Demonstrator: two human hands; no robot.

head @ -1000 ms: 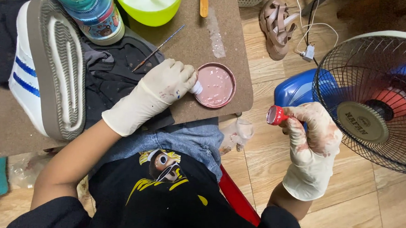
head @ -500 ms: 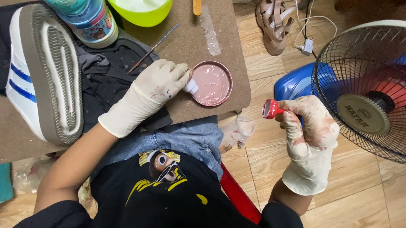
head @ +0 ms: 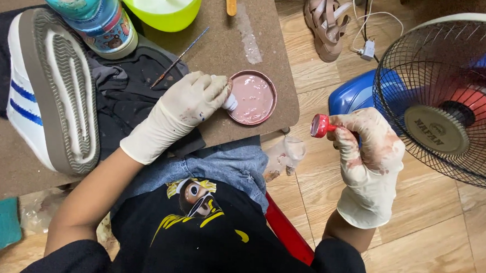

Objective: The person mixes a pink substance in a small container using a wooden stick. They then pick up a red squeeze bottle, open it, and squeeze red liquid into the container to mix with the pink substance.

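Paint dish: a small round dish of pale pink paint, resting on the brown board near its lower right corner. Left hand, in a whitish glove, lies at the dish's 9 o'clock with its fingers curled shut around a small white object whose tip touches the dish rim; the object's kind cannot be told. Right hand, gloved and stained with reddish paint, is at the dish's 3 o'clock, off the board and above the wood floor. Its fingers are closed on a small red cap, pinched at the fingertips.

Surroundings: a thin brush lies on a dark cloth at the dish's 10 o'clock. A white shoe with blue stripes lies sole up at 9 o'clock, well apart. A teal boot and a lime green bowl stand at 11 o'clock. An electric fan stands at 3 o'clock, just beyond the right hand.
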